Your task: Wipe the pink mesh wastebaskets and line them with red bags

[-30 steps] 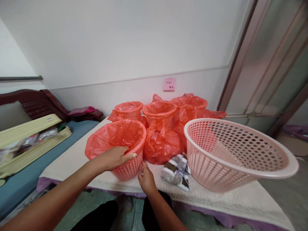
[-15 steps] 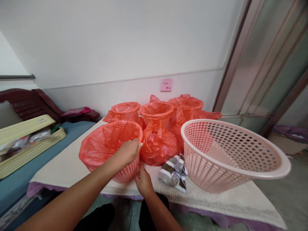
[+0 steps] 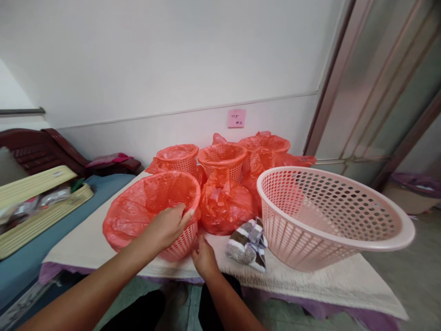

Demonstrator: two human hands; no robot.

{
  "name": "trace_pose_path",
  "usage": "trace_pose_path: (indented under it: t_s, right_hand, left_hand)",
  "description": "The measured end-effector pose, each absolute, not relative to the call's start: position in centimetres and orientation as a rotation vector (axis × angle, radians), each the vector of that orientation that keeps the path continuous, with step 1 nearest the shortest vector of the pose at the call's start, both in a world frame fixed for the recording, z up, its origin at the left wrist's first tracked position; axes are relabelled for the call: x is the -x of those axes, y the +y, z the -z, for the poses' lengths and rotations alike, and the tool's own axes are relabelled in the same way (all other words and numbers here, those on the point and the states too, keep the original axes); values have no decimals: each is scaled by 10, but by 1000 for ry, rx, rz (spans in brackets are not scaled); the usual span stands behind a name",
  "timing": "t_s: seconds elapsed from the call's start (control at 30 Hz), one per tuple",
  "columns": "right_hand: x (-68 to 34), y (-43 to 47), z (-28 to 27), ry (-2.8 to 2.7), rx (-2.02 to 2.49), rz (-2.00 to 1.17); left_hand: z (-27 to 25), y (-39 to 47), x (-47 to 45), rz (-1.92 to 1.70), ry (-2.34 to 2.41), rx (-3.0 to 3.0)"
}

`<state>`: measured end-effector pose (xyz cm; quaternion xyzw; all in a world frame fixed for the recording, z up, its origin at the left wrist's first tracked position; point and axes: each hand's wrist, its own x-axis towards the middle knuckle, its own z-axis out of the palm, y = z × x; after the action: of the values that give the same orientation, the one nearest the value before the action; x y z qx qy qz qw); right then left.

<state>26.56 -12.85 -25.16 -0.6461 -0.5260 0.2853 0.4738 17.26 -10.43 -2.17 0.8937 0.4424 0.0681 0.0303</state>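
A small pink lattice basket [image 3: 179, 246] stands near the table's front edge, lined with a red plastic bag [image 3: 134, 207] folded over its rim. My left hand [image 3: 170, 225] is closed on the bag at the near right rim, thumb pointing right. Low beside the basket's right side, my right hand [image 3: 206, 258] has its fingers curled in; whatever they grip is hidden. Right of it lies a striped grey, brown and white cloth bundle [image 3: 246, 246]. A tied, filled red bag [image 3: 227, 209] sits just behind the right hand.
Behind are lined baskets [image 3: 222, 154] along the wall. A large pale pink basket [image 3: 330, 220] fills the right side of the cloth-covered table [image 3: 82, 241]. Left is a bench [image 3: 110, 186] with a yellow container [image 3: 44, 220]. A pink note [image 3: 237, 118] is on the wall.
My left hand has slid left and nearer along the basket's rim. The bag's left side bulges farther left. My right hand stays low beside the basket.
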Motion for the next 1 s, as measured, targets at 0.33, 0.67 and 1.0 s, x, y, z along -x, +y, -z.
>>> trace_pose_path:
  t_s: [0.33, 0.67, 1.0]
  right_hand:
    - [-266, -129, 251, -1304, 1582, -726]
    - [-263, -127, 251, -1321, 1602, -745]
    - [-266, -129, 245, -1361, 1694, -762]
  left_hand:
    - [30, -121, -154, 25, 1544, -2864]
    - [-11, -119, -199, -75, 1567, -2905]
    - [13, -53, -254, -131, 1713, -2633]
